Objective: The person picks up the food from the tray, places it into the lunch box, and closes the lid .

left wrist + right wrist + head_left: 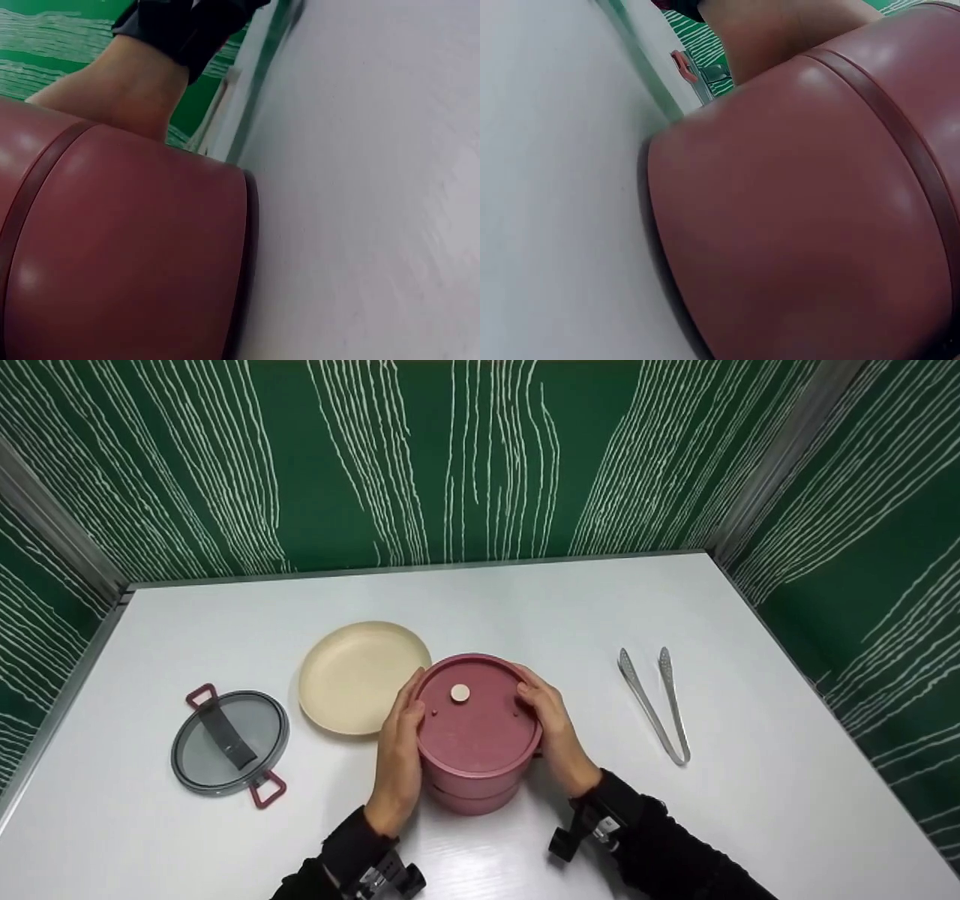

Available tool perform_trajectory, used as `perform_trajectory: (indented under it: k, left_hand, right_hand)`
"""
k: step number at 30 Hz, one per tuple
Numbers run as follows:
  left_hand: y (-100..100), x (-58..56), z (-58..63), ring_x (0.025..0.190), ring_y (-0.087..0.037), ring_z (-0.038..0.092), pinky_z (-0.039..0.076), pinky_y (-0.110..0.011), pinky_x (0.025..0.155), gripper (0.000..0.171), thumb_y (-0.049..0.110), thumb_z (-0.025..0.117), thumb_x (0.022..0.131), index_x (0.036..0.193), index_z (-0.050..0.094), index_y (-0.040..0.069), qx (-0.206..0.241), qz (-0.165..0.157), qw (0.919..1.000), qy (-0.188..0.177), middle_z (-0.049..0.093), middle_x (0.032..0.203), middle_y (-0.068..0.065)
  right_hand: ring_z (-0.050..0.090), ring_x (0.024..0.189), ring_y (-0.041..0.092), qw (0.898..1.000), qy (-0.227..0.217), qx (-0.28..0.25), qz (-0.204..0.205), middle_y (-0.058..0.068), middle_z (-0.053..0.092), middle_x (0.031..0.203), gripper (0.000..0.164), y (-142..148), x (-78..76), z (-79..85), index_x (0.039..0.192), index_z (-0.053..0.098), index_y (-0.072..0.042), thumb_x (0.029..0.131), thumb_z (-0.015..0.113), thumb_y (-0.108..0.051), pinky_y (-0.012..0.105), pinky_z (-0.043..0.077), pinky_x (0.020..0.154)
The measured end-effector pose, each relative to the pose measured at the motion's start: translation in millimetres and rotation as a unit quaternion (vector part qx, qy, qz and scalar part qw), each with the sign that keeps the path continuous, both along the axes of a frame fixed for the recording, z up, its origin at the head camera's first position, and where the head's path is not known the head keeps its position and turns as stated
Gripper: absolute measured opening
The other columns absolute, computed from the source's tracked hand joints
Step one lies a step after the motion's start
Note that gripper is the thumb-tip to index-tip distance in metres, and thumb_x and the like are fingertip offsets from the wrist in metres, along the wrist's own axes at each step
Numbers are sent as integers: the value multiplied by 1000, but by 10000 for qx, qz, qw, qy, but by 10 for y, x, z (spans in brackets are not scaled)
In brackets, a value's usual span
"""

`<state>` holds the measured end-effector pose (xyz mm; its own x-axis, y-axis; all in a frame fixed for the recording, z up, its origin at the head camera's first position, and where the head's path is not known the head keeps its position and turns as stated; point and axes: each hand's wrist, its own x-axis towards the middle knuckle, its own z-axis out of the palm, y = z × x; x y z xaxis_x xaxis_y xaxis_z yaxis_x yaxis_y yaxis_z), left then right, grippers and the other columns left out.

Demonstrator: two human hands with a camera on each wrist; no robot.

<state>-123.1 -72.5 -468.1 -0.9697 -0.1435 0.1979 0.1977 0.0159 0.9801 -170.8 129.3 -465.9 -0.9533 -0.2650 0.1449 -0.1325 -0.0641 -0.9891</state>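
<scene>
A dark red round pot point(474, 799) stands upright near the front middle of the white table, covered by a flat lid point(480, 742) of the same colour with a small cream knob point(460, 693). My left hand point(397, 769) holds the pot's left side, its thumb near the lid's rim. On the opposite side my right hand point(556, 735) grips it, thumb over the lid's edge. Both wrist views are filled mostly by the smooth pot wall point(135, 247) and its grooved band point(885, 112). Fingers behind the pot are partly hidden.
A cream plate point(364, 679) lies just behind and left of the pot. Farther left is a grey see-through lid point(202, 754) with two red loop handles. Metal tongs point(652, 709) lie spread on the right. Green panels with white streaks point(495, 465) enclose the table's back and sides.
</scene>
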Motion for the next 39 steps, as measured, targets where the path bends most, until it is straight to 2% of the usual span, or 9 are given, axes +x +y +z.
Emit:
perform_trajectory:
  k: [8, 17, 23, 28, 34, 39]
  left_hand:
    - [26, 13, -34, 151, -16, 36, 26, -34, 126, 54, 20, 30, 106, 154, 45, 1, 349, -49, 9992, 187, 48, 158, -6]
    - [45, 58, -60, 147, -14, 41, 28, -33, 124, 54, 23, 32, 105, 152, 49, 3, 819, 47, 9966, 78, 52, 154, -4]
    - [60, 75, -60, 142, -14, 46, 31, -32, 121, 52, 25, 33, 105, 149, 54, 6, 851, 150, 9963, 36, 58, 149, -3]
    - [78, 58, -51, 140, -14, 47, 32, -33, 121, 51, 25, 33, 105, 148, 55, 7, 857, 130, 9962, 43, 59, 147, -4]
    - [61, 43, -46, 144, -14, 44, 30, -32, 122, 53, 24, 31, 106, 150, 52, 5, 793, -21, 9968, 136, 56, 150, -3]
    - [50, 27, -40, 146, -14, 42, 28, -32, 123, 54, 25, 29, 106, 151, 51, 4, 832, -157, 9964, 99, 54, 153, -3]
  right_hand:
    - [34, 150, 22, 9998, -127, -134, -55, 12, 46, 158, 67, -33, 14, -41, 156, 41, 0, 99, 43, -35, 41, 19, 126]
    - [37, 148, 21, 9989, -255, -370, -92, 12, 48, 157, 67, -86, 34, -53, 154, 44, 0, 97, 43, -34, 35, 21, 124]
    - [28, 152, 20, 9970, -547, -543, -75, 13, 36, 165, 73, -93, 55, -96, 159, 33, 2, 96, 40, -35, 33, 17, 124]
    - [36, 144, 20, 9962, -523, -695, 17, 12, 43, 159, 70, -86, 59, -98, 157, 39, -2, 96, 39, -37, 31, 23, 121]
    - [36, 142, 19, 9959, -488, -752, 95, 10, 43, 157, 71, -78, 67, -92, 158, 38, -4, 96, 39, -39, 33, 22, 121]
    - [44, 136, 21, 9955, -283, -886, 203, 11, 52, 147, 64, -67, 67, -82, 152, 47, -4, 97, 39, -37, 27, 31, 116]
